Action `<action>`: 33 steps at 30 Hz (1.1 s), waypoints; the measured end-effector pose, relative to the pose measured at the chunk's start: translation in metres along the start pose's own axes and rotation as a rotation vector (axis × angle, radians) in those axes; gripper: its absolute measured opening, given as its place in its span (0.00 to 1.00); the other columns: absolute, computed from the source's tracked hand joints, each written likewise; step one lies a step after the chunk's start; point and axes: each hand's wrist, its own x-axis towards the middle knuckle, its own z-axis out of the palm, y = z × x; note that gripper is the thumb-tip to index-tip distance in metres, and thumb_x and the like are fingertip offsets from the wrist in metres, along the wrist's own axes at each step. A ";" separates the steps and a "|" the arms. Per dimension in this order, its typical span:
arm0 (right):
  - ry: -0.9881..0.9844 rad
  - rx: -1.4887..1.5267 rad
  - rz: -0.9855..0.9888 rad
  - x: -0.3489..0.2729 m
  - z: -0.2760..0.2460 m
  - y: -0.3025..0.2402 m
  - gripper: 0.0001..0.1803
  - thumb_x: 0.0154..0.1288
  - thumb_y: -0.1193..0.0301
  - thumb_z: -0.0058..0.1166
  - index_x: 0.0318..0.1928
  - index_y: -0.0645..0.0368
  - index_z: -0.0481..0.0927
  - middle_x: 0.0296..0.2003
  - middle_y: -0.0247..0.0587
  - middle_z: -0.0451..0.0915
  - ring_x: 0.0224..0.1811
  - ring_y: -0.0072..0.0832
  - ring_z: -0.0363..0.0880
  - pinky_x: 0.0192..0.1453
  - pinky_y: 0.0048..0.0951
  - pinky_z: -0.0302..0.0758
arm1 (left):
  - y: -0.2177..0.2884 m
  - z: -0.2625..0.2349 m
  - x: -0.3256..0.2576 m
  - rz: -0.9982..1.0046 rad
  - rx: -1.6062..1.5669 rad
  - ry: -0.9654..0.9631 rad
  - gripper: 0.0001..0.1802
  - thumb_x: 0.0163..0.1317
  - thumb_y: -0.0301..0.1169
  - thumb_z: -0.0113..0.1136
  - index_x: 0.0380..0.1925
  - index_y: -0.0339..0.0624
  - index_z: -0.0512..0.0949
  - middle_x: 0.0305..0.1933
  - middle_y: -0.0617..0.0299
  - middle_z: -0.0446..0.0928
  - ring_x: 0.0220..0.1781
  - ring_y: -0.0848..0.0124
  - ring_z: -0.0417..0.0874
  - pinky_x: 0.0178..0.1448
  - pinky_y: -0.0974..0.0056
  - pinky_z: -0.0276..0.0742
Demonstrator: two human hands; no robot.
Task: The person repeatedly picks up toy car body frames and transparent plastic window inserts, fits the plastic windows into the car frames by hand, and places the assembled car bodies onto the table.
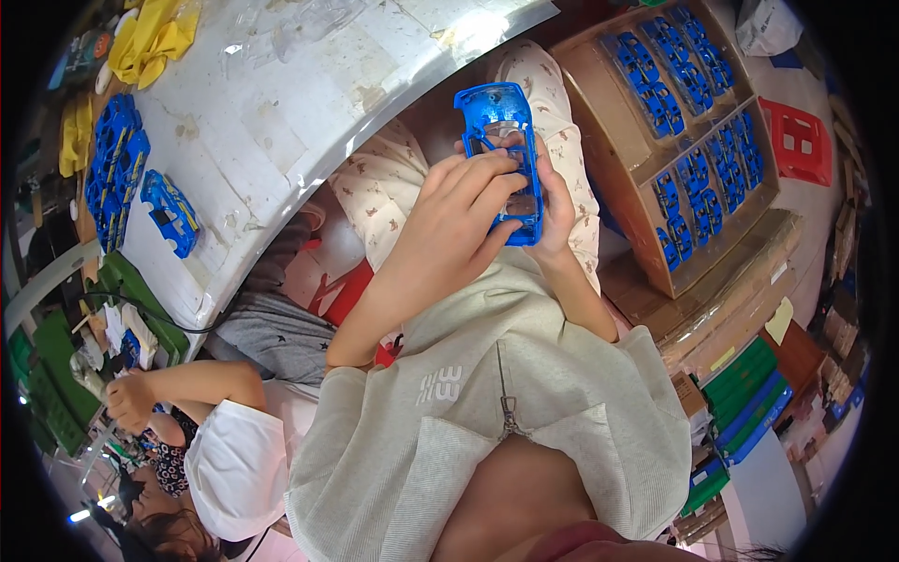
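Note:
Both hands are on a blue toy car body shell (496, 101), held above my lap with its hollow inside facing up. My left hand (459, 201) lies across it, fingers bent into the shell and thumb against its near end. Along the right edge, my right hand (556, 201) grips the shell from the side and beneath. Clear plastic shows inside the shell, partly covered by my left fingers. On the table to the left lies another blue car shell (170, 214), beside a stack of similar blue shells (117, 169).
A white table (272, 122) spans the upper left, with clear plastic pieces (314, 23) and yellow bags (154, 37) at its far side. An open cardboard box (599, 103) of blue cars stands at the right, near a red stool (796, 140). A co-worker (234, 459) sits at the lower left.

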 end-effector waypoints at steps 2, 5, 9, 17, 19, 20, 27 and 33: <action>-0.003 0.009 -0.006 0.001 -0.001 0.001 0.19 0.65 0.59 0.34 0.49 0.60 0.61 0.45 0.42 0.67 0.50 0.26 0.66 0.55 0.26 0.64 | -0.001 -0.001 0.002 -0.001 -0.021 -0.013 0.21 0.46 0.27 0.61 0.43 0.42 0.70 0.50 0.57 0.69 0.54 0.57 0.68 0.57 0.56 0.60; 0.042 0.001 -0.025 0.003 -0.001 0.003 0.19 0.65 0.59 0.34 0.49 0.60 0.60 0.45 0.42 0.68 0.50 0.25 0.66 0.55 0.27 0.64 | -0.003 -0.002 0.006 0.015 -0.026 -0.024 0.22 0.45 0.28 0.62 0.44 0.41 0.70 0.50 0.56 0.68 0.53 0.56 0.68 0.57 0.56 0.60; 0.060 -0.026 -0.012 0.004 0.002 -0.001 0.20 0.66 0.59 0.33 0.50 0.60 0.60 0.45 0.42 0.68 0.49 0.26 0.67 0.55 0.26 0.65 | -0.007 -0.001 0.008 0.021 -0.075 -0.009 0.24 0.44 0.29 0.64 0.44 0.41 0.69 0.50 0.55 0.68 0.53 0.56 0.68 0.58 0.56 0.60; 0.029 -0.100 -0.049 0.002 0.000 -0.002 0.20 0.67 0.59 0.32 0.54 0.56 0.55 0.47 0.42 0.66 0.50 0.27 0.68 0.55 0.28 0.66 | -0.011 0.003 0.007 0.026 -0.047 -0.021 0.23 0.43 0.29 0.64 0.43 0.42 0.70 0.50 0.57 0.69 0.52 0.60 0.69 0.58 0.54 0.59; 0.039 -0.099 -0.051 0.001 0.000 -0.003 0.20 0.67 0.60 0.32 0.54 0.57 0.55 0.48 0.43 0.66 0.50 0.28 0.68 0.55 0.29 0.67 | -0.009 0.004 0.007 0.081 -0.002 0.067 0.19 0.43 0.27 0.63 0.39 0.41 0.72 0.46 0.58 0.72 0.49 0.62 0.72 0.58 0.54 0.60; 0.047 -0.098 -0.054 0.001 0.000 -0.004 0.20 0.68 0.60 0.32 0.54 0.57 0.55 0.48 0.44 0.66 0.51 0.30 0.68 0.55 0.30 0.67 | -0.009 0.005 0.007 0.080 -0.002 0.067 0.19 0.43 0.27 0.63 0.39 0.41 0.72 0.46 0.58 0.72 0.49 0.62 0.72 0.58 0.54 0.60; 0.040 0.002 -0.120 0.006 0.007 -0.007 0.25 0.68 0.57 0.22 0.60 0.57 0.55 0.54 0.61 0.64 0.54 0.41 0.69 0.54 0.35 0.69 | -0.007 0.013 -0.005 0.227 0.251 0.309 0.15 0.39 0.26 0.61 0.32 0.39 0.74 0.38 0.61 0.74 0.40 0.70 0.75 0.46 0.62 0.66; 0.018 0.055 -0.106 0.005 0.003 -0.010 0.25 0.67 0.57 0.23 0.60 0.57 0.55 0.53 0.62 0.65 0.47 0.38 0.74 0.47 0.33 0.75 | -0.002 0.019 -0.007 0.212 0.194 0.271 0.17 0.37 0.22 0.61 0.33 0.42 0.76 0.34 0.66 0.73 0.36 0.70 0.76 0.41 0.65 0.64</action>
